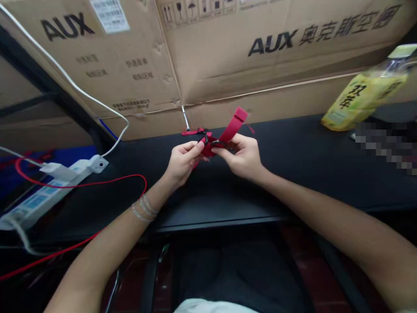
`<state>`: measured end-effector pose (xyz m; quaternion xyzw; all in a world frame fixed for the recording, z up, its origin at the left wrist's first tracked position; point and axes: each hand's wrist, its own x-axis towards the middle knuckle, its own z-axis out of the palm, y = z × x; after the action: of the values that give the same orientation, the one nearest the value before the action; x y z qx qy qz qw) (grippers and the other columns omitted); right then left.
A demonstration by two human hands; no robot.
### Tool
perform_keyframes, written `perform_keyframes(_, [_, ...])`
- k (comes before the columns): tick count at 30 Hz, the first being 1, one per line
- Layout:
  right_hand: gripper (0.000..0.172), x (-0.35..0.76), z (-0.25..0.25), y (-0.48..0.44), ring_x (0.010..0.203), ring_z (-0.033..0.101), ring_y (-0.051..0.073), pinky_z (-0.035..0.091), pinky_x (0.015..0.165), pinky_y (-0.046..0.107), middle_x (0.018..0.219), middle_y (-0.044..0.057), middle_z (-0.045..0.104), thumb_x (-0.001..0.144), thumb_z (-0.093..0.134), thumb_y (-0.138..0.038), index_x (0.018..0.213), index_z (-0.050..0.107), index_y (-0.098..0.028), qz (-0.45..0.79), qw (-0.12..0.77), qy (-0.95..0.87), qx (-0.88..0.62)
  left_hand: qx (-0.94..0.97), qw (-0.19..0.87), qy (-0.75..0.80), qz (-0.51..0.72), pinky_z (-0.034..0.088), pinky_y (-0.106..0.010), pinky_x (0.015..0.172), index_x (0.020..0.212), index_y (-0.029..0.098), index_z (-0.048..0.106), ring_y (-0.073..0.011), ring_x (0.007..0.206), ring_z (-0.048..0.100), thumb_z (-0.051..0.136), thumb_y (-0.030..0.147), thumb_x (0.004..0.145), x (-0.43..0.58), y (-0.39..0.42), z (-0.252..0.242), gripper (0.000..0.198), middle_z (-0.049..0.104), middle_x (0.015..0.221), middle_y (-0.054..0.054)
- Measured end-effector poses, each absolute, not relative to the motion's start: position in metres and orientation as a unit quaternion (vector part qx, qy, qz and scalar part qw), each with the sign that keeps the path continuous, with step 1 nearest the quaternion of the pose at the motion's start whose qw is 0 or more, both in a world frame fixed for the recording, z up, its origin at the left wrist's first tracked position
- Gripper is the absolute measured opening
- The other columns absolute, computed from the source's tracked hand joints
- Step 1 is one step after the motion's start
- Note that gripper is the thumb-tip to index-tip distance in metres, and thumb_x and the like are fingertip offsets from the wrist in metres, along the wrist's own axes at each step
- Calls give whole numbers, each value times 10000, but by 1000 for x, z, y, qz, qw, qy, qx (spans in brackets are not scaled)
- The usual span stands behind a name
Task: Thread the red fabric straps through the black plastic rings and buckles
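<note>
1. Power strip: positioned at the far left of the black table. A white plug is seated in it; a red cable crosses over.
2. Cardboard carton: spans the rear, with "AUX" printed on both sides of a vertical edge. Contents hidden.
3. Left hand: thumb and fingers brought together, clamped on the left part of the red strap. Bracelets encircle the wrist.
4. Red strap: located above the table, between the two hands — folded at the grip, free end angled upward to the right.
5. Right hand: thumb and fingers closed on the strap's right part, just beside the left hand.
6. Bottle: at right, near the carton — capped, yellow label covering most of the contents.
</note>
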<state>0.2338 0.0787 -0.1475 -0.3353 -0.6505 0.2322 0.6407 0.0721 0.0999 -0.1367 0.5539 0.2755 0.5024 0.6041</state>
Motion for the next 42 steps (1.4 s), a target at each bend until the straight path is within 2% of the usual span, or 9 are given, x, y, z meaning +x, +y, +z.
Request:
perform_keyframes(3, [194, 233, -147, 79, 753, 646, 176, 532, 739, 326, 855, 46, 715, 717, 727, -276, 865, 715, -151, 247, 642, -640, -343, 547, 612, 292, 491, 525, -235, 603, 709, 114, 688, -120, 615, 639, 798, 466, 633, 72, 101, -137, 377, 701, 712, -50])
perform_keyframes(7, [230, 234, -144, 82, 718, 627, 165, 528, 725, 329, 790, 28, 702, 642, 781, -327, 776, 690, -164, 359, 641, -586, -343, 547, 600, 305, 497, 533, -251, 599, 694, 118, 659, -123, 575, 639, 801, 477, 620, 73, 102, -138, 393, 685, 649, -46])
perform_keyframes(12, [321, 238, -141, 87, 601, 561, 122, 482, 591, 275, 654, 2, 646, 544, 843, -361, 680, 641, -152, 453, 632, -527, -344, 571, 550, 278, 543, 560, -282, 682, 761, 137, 656, -135, 639, 666, 879, 324, 520, 74, 101, -141, 377, 698, 721, -20])
perform_keyframes(18, [324, 240, -140, 88, 618, 569, 102, 470, 597, 251, 704, 6, 657, 534, 857, -317, 730, 667, -141, 567, 590, -481, -315, 617, 457, 268, 581, 555, -292, 740, 697, 137, 689, -146, 732, 671, 877, 259, 514, 73, 99, -143, 289, 700, 766, -36])
perform_keyframes(23, [349, 241, -141, 89, 631, 584, 101, 488, 625, 255, 726, 9, 667, 544, 863, -310, 788, 681, -140, 625, 550, -464, -303, 627, 440, 264, 586, 552, -291, 743, 710, 139, 708, -149, 736, 672, 874, 267, 529, 73, 98, -142, 277, 699, 771, -37])
perform_keyframes(33, [312, 242, -140, 89, 636, 585, 92, 493, 625, 236, 754, 8, 678, 552, 860, -274, 786, 694, -153, 647, 539, -450, -296, 634, 435, 276, 577, 555, -288, 747, 754, 153, 717, -149, 739, 676, 860, 281, 559, 73, 98, -144, 274, 711, 784, -40])
perform_keyframes(42, [347, 242, -143, 91, 675, 590, 109, 483, 645, 255, 779, 12, 683, 521, 861, -282, 798, 690, -162, 615, 555, -471, -303, 668, 381, 263, 582, 541, -291, 742, 682, 149, 692, -157, 744, 660, 851, 268, 568, 75, 91, -138, 229, 701, 760, -46])
